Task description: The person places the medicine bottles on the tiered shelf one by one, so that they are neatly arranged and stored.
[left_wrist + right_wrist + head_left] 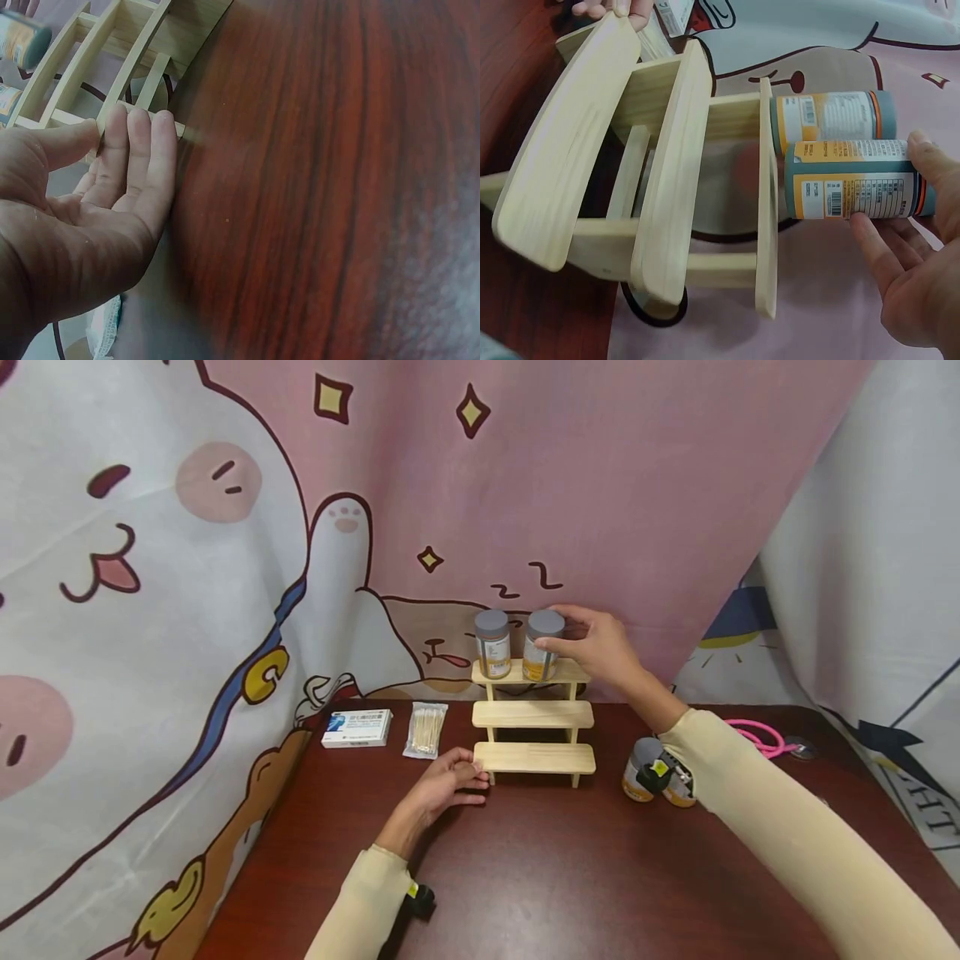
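Note:
A three-step wooden display stand (pixel 534 714) stands on the dark table. At its lower left corner, my left hand (pixel 442 789) pinches the end of the bottom step, thumb on top in the left wrist view. My right hand (pixel 600 647) grips a grey-lidded jar (pixel 542 660) with a white and orange label, upright at the top step. A narrow gap shows between that jar's base (pixel 791 184) and the step in the right wrist view. Just left of it, a matching jar (pixel 493 650) is upright on the same step.
Two more such jars, one (pixel 639 772) partly behind the right wrist camera, stand right of the stand. Behind the right forearm lies a pink tube (pixel 765 727) with a round metal piece. A white medicine box (pixel 357 728) and a bag of cotton swabs (pixel 426 731) lie left.

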A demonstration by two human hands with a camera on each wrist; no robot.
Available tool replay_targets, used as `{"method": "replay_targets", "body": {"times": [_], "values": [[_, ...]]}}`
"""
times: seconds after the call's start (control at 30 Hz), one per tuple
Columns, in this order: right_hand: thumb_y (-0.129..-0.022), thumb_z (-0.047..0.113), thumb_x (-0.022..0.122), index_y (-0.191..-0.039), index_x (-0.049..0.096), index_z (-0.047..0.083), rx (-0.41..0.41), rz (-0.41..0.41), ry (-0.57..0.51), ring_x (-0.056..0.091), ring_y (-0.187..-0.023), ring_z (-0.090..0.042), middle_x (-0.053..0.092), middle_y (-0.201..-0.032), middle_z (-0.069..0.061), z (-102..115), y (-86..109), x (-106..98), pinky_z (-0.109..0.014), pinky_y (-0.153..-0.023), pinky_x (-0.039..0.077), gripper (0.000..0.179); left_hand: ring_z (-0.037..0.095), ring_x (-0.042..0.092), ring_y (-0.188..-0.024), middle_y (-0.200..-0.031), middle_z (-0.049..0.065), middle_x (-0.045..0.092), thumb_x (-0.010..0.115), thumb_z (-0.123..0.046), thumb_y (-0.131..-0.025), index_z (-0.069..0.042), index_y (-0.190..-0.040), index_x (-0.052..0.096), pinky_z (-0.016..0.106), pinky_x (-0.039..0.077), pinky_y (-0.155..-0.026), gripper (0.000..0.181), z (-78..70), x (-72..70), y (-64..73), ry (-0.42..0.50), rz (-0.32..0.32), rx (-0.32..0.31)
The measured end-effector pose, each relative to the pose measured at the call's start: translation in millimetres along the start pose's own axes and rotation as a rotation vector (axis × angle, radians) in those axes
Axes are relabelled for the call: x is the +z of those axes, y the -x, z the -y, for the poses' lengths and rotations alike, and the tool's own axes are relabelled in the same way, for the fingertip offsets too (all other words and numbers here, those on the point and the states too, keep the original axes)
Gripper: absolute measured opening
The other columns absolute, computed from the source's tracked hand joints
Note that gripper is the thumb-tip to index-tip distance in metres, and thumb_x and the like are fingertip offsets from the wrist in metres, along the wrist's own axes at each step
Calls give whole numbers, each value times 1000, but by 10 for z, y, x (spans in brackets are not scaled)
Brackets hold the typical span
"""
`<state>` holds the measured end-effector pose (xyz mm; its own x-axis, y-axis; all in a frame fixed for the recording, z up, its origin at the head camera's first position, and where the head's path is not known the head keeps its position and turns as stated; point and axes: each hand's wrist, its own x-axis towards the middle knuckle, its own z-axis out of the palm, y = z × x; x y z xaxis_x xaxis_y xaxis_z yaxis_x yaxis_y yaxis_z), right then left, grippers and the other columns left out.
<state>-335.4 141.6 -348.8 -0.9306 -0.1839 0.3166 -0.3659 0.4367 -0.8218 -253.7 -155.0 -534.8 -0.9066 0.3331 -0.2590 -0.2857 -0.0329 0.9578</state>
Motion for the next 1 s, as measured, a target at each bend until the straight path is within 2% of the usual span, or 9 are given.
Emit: {"method": "replay_targets", "body": {"times": [0.1,0.23,0.4,0.73,0.87,1.0], "values": [[-89,37,88,-143,66,18,-2,-29,36,75,-116,-26,75,-131,-12,10,-65,102,-18,-86,59,61,24,73,-100,-111,16,72,57,-12,-109,-7,-119,50,47,67,-90,13,-4,-10,3,5,0,2],[-88,39,88,-142,67,19,17,-44,92,75,-116,-27,75,-132,-9,-3,-114,165,-35,-98,61,62,22,75,-98,-114,18,74,58,-13,-109,-6,-120,50,46,67,-91,15,-6,-8,6,7,7,-2],[-88,41,87,-141,67,19,31,-41,133,69,-124,-30,73,-136,-10,-5,-147,181,-48,-109,55,60,21,76,-97,-112,16,75,58,-13,-109,-7,-119,50,45,67,-90,14,-19,9,9,12,14,4],[-91,40,84,-141,62,8,2,-6,237,73,-112,-34,75,-127,-18,29,-179,256,-49,-99,60,63,21,75,-97,-112,15,76,59,-15,-109,-7,-120,51,44,67,-87,17,-21,11,18,9,3,-6],[-91,43,83,-143,59,4,3,2,298,70,-116,-37,73,-129,-21,42,-79,248,-52,-101,58,69,22,75,-97,-112,15,76,58,-15,-109,-6,-121,51,43,68,-87,17,-16,2,23,12,2,-5],[-93,52,77,-141,60,4,48,21,357,67,-124,-40,70,-135,-20,48,117,123,-57,-104,55,70,22,75,-98,-112,16,75,58,-15,-109,-6,-120,51,43,67,-87,16,-17,1,22,13,4,-4]]}}
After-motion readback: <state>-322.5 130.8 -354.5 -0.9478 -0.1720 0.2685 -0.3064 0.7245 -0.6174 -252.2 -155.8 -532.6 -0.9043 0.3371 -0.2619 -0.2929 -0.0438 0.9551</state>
